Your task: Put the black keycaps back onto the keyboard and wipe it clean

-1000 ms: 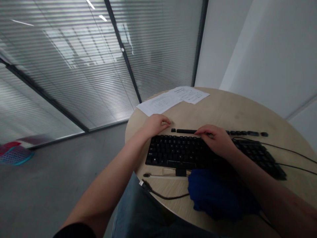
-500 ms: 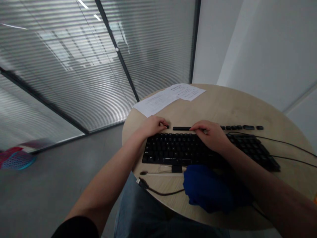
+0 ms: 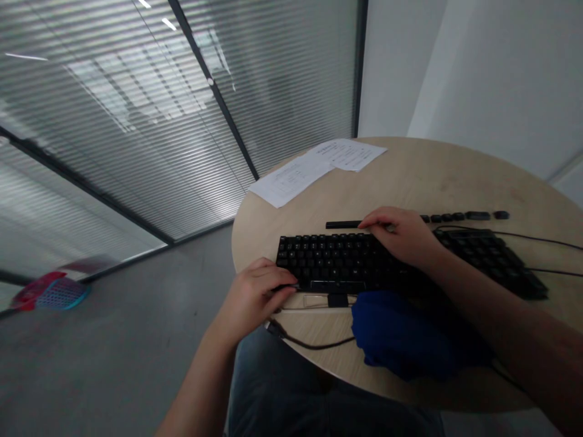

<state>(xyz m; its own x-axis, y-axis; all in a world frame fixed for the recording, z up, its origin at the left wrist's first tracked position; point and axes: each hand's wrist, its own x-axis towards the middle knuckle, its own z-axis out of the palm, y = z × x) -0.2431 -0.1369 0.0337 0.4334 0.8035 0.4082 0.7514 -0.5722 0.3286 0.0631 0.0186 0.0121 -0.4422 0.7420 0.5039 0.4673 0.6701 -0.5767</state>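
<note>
Two-handed work at a black keyboard [image 3: 334, 258] on the tabletop [image 3: 410, 176]. The step in hand appears to be close handling of the small keys at the keyboard's near left corner, where the fingers of your left hand [image 3: 260, 288] touch its edge. They are drawn together in a narrow pinch; whether a small key sits between them cannot be told. The next move seems to call for a light, level touch at this corner, with the keyboard kept steady.

The keyboard spreads to the right of your left fingers and on the near side of your right ones. Just right of the left fingertips, note the long pale-outlined slot [image 3: 337, 285]. The fingers of your right hand [image 3: 401, 237] are also narrow, their tips at a long dark bar [image 3: 342, 225], which extends leftward from them; whether they grip it or merely rest there is unclear. Loose keys [image 3: 446, 217] line up to the right of that hand; a blue cloth [image 3: 401, 334] lies on its near side.
</note>
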